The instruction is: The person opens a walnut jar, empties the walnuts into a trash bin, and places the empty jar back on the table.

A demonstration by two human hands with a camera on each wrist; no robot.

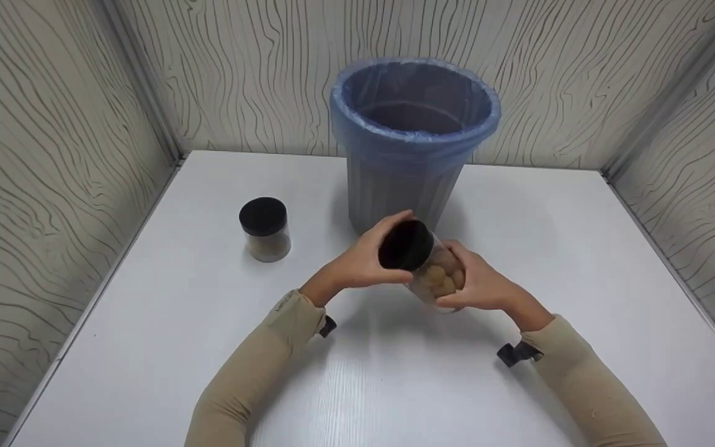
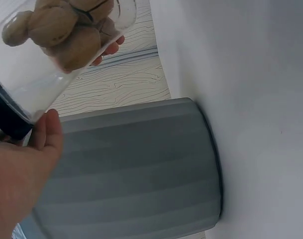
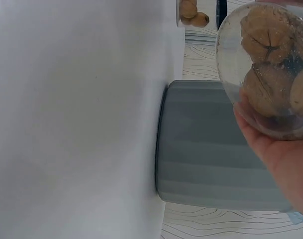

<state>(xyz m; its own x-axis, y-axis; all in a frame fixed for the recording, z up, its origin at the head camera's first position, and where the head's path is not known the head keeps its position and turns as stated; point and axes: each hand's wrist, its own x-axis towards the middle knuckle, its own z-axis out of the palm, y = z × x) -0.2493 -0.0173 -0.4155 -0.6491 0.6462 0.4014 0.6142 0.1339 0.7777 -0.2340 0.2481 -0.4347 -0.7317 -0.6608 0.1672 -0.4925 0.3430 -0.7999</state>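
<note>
A clear jar (image 1: pixel 440 253) with a black lid (image 1: pixel 406 246) is held tilted above the table, its lid end up and to the left. Walnuts (image 2: pixel 66 35) lie inside it, toward the base. My left hand (image 1: pixel 360 259) grips the jar by its lid, thumb and fingers on opposite sides. Around the lower body and base curls my right hand (image 1: pixel 483 284). In the right wrist view the jar's round bottom (image 3: pixel 236 79) faces the camera, with the right palm and fingers against it. The lid appears to be on the jar.
A grey bin (image 1: pixel 388 192) lined with a blue plastic bag (image 1: pixel 416 146) stands behind the hands at the table's back. Another black-lidded jar (image 1: pixel 265 230) stands upright on the left, with walnuts (image 3: pixel 193 15) inside. Wood-grain panels (image 1: pixel 258 74) enclose the white table (image 1: pixel 165 347).
</note>
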